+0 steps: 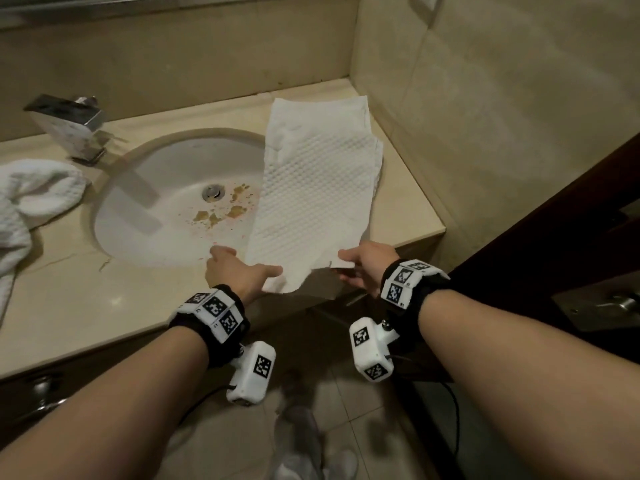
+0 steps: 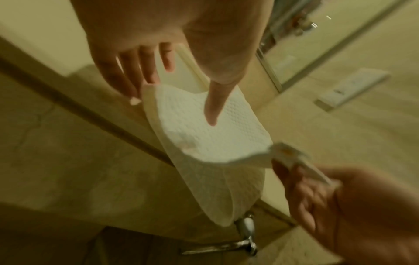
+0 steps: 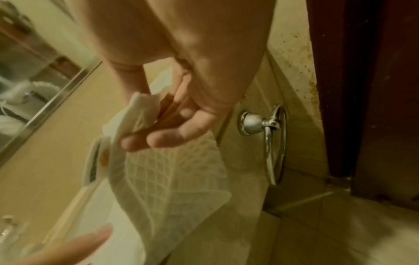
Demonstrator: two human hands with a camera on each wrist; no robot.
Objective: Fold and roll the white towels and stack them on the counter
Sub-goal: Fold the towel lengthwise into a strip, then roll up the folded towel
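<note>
A white waffle-weave towel [image 1: 311, 188] lies lengthwise on the counter [image 1: 69, 299], right of the sink, its left edge overlapping the basin. Its near end is lifted off the counter's front edge. My left hand [image 1: 239, 271] holds the near-left corner with the thumb laid on top [image 2: 172, 110] and the fingers stretched out alongside. My right hand [image 1: 353, 268] pinches the near-right corner, fingers curled under it [image 3: 145, 118]. From the wrist views the towel [image 2: 215, 136] [image 3: 167, 179] sags between the two hands. A second white towel [image 1: 31, 202] lies crumpled at the counter's left.
The oval sink [image 1: 114, 188] has brown stains [image 1: 221, 213] near its drain; a chrome faucet [image 1: 69, 126] stands behind it. Tiled walls close the back and right. A dark wooden door [image 1: 571, 237] stands right, and a chrome towel ring [image 3: 272, 143] hangs below the counter.
</note>
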